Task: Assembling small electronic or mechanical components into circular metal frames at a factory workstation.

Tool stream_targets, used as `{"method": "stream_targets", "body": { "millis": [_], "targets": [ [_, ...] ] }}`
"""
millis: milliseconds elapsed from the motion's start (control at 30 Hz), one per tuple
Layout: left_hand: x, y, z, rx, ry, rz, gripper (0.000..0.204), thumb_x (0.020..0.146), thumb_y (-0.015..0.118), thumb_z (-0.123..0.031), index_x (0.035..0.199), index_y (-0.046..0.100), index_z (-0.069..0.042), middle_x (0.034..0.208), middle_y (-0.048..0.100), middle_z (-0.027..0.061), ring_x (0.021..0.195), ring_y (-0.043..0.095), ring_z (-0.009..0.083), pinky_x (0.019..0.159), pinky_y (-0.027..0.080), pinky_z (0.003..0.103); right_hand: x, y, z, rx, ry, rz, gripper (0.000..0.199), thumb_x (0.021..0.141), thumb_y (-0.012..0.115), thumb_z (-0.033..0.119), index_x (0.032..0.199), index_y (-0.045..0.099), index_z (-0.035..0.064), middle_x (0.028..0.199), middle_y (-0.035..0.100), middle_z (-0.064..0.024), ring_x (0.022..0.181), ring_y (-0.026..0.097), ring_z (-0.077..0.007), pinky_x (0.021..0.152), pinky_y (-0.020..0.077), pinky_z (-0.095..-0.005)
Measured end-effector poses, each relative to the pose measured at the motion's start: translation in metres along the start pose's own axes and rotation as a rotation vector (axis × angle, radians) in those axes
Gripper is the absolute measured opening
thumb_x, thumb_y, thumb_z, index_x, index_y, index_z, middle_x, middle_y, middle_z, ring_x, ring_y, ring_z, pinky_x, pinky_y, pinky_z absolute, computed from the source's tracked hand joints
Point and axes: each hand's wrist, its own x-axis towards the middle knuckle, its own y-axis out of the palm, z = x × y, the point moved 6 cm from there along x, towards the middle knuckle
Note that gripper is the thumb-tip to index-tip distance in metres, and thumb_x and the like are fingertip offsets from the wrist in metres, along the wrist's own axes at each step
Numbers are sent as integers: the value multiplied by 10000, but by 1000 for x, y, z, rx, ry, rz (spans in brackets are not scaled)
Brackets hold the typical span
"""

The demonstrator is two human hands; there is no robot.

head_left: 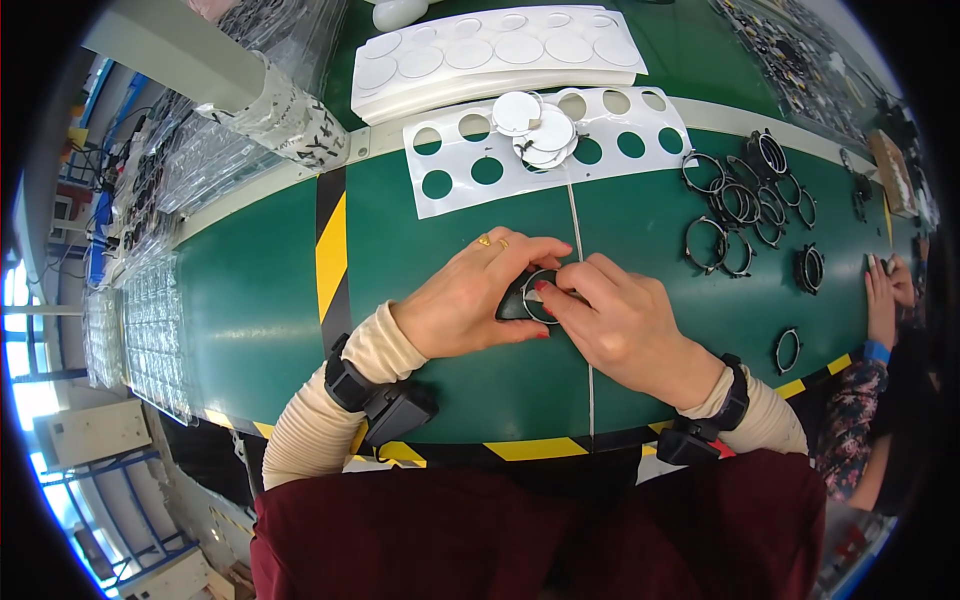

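A thin round black ring with a pale rim (526, 306) is held just above the green table between my hands. My left hand (465, 298) curves round its left side, thumb below and forefinger above. My right hand (625, 320) comes in from the right, its thumb and fingertips pinched at the ring's inner edge. A small pale bit shows by those fingertips; what they pinch is mostly hidden. Beyond my hands, a loose pile of white discs (548, 135) lies on a white sheet with round holes (455, 155).
A thick stack of white die-cut sheets (450, 92) stands behind. Several loose black rings (705, 245) lie to the right, with a small ring stack (810, 270) and a single ring (779, 352) nearer. A wrapped post (300, 140) rises at left. Another person's hand (880, 300) rests at far right.
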Motion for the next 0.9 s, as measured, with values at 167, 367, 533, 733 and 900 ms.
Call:
{"method": "stream_targets", "body": {
  "millis": [167, 367, 533, 733, 900],
  "targets": [
    [0, 1, 0, -1, -3, 3, 743, 675, 831, -83, 1322, 466, -56, 1094, 599, 120, 1037, 565, 307, 897, 481, 395, -1, 0, -1, 1, 18, -30, 225, 692, 707, 19, 916, 683, 13, 849, 538, -36, 734, 574, -169, 494, 469, -278],
    [0, 0, 0, -9, -6, 7, 744, 675, 829, -81, 1324, 465, -56, 1094, 597, 123, 1038, 567, 310, 896, 481, 395, 0, 0, 1, -29, 18, -57, 220, 667, 732, 24, 886, 702, 30, 835, 556, -26, 711, 574, -168, 481, 463, -274],
    [1, 2, 0, -5, -9, 18, 752, 680, 827, -82, 1335, 459, -56, 1092, 605, 121, 1035, 563, 308, 899, 478, 394, -1, -2, 0, -5, -51, -42, 238, 653, 733, 28, 889, 704, 36, 839, 560, -21, 712, 573, -162, 484, 465, -271],
    [4, 3, -3, -1, 6, 36, 769, 680, 828, -85, 1349, 450, -59, 1097, 618, 119, 1038, 559, 309, 905, 470, 394, -4, -4, -6, 24, -111, -26, 250, 646, 736, 32, 894, 707, 49, 836, 561, -14, 712, 571, -156, 487, 465, -268],
    [4, 5, -2, -29, -15, 62, 794, 682, 845, -77, 1372, 453, -46, 1135, 568, 110, 1066, 557, 279, 929, 466, 371, -3, -2, -8, -10, -87, -32, 252, 649, 731, 42, 899, 707, 57, 841, 569, -10, 722, 577, -157, 495, 472, -268]
  ]
}}
